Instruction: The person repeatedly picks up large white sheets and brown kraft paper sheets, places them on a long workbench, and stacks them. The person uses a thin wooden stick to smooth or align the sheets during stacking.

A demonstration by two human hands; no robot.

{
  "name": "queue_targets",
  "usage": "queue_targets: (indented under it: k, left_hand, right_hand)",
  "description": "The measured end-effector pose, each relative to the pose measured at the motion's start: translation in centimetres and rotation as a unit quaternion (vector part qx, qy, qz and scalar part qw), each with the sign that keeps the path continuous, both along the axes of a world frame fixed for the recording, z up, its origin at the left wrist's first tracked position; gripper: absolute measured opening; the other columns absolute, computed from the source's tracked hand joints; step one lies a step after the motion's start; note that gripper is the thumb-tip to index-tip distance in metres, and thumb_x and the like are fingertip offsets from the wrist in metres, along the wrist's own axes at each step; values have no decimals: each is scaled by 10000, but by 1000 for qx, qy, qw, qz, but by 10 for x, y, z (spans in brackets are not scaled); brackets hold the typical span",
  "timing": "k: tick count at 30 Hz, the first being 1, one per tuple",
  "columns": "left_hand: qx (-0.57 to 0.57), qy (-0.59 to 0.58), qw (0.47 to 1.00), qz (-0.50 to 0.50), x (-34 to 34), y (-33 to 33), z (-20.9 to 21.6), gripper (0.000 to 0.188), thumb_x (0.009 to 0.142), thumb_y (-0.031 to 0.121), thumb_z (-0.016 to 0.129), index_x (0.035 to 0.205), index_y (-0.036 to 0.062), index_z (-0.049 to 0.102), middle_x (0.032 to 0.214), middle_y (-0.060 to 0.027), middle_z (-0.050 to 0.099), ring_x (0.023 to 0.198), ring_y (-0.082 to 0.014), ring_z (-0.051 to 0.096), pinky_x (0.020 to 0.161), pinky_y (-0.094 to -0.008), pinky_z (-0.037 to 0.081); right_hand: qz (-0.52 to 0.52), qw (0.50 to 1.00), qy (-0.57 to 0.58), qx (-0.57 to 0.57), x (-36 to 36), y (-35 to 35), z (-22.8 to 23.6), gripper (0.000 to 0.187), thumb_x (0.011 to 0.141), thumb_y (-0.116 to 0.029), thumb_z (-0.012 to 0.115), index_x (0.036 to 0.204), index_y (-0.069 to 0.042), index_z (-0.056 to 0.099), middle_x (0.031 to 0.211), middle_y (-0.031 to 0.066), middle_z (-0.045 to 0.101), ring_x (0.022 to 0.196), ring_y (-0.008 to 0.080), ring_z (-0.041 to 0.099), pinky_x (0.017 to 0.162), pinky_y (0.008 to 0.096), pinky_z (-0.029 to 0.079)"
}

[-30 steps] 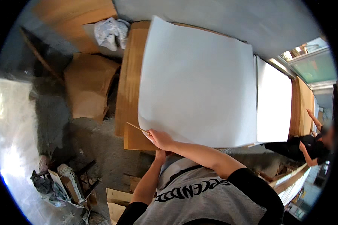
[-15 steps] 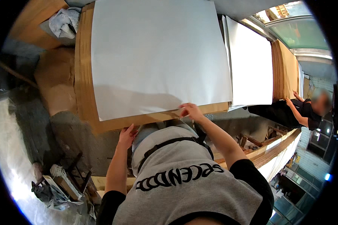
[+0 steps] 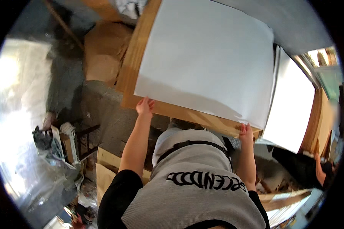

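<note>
A large white sheet [image 3: 208,57] lies flat on a stack of brown boards [image 3: 132,63], whose edges stick out beyond it on the left and near sides. My left hand [image 3: 144,107] is at the sheet's near left corner, fingers closed at its edge. Close to the near right corner, my right hand [image 3: 246,132] pinches the same edge, and the sheet puckers slightly beside the fingertips. The undersides of both grips are hidden.
More white sheets [image 3: 290,101] are stacked to the right, with brown boards [image 3: 313,124] beyond. A person in dark clothes [image 3: 321,171] works there. Brown cardboard [image 3: 107,53] leans at the left. Behind my left arm are a dark stool frame [image 3: 88,139] and clutter.
My left hand has gone from the brown board's edge to the sheet's near left corner. My right hand has moved rightward along the near edge. The view has turned.
</note>
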State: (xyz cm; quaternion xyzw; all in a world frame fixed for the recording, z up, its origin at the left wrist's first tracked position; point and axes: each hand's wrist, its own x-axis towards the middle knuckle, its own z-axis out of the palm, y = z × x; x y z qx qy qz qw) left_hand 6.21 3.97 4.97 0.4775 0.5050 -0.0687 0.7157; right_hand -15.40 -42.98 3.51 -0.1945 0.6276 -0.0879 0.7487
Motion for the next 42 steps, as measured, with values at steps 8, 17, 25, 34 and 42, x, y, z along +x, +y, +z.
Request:
queue_targets:
  k: [8, 17, 25, 34, 42]
  left_hand:
    - [35, 51, 997, 38, 13, -9, 24, 171, 797, 130, 582, 753, 34, 447, 598, -54, 502, 410, -125, 447, 312, -251, 287]
    - [128, 60, 990, 5, -40, 18, 14, 220, 816, 180, 557, 760, 31, 405, 585, -60, 469, 398, -132, 424, 319, -272, 311]
    - [26, 61, 997, -28, -36, 35, 6, 238, 869, 224, 482, 756, 35, 393, 549, -55, 390, 393, -136, 331, 339, -294, 258]
    - [-33, 49, 998, -21, -41, 47, -14, 232, 870, 223, 476, 708, 67, 422, 530, -27, 405, 389, -117, 350, 317, -255, 262]
    - [-39, 50, 998, -4, -38, 39, -7, 174, 842, 179, 500, 717, 109, 402, 549, -24, 391, 421, -124, 333, 341, -233, 251]
  right_hand:
    - [121, 987, 45, -101, 4, -29, -2, 166, 832, -271, 543, 768, -122, 508, 693, -6, 593, 601, 66, 587, 283, 152, 238]
    - [184, 973, 34, -137, -35, -8, 14, 158, 843, -218, 532, 874, -86, 450, 835, 45, 603, 786, 162, 625, 315, 200, 271]
    - [174, 970, 53, -162, -45, -5, 16, 160, 843, -225, 530, 874, -84, 461, 819, 22, 578, 839, 162, 613, 309, 196, 266]
    - [161, 972, 78, -153, -48, -1, 16, 190, 848, -240, 512, 867, -52, 485, 829, 34, 571, 881, 151, 598, 322, 198, 272]
    - [116, 957, 221, -148, -39, 16, 16, 204, 823, -247, 504, 934, -76, 514, 777, 67, 594, 628, 177, 580, 487, 288, 449]
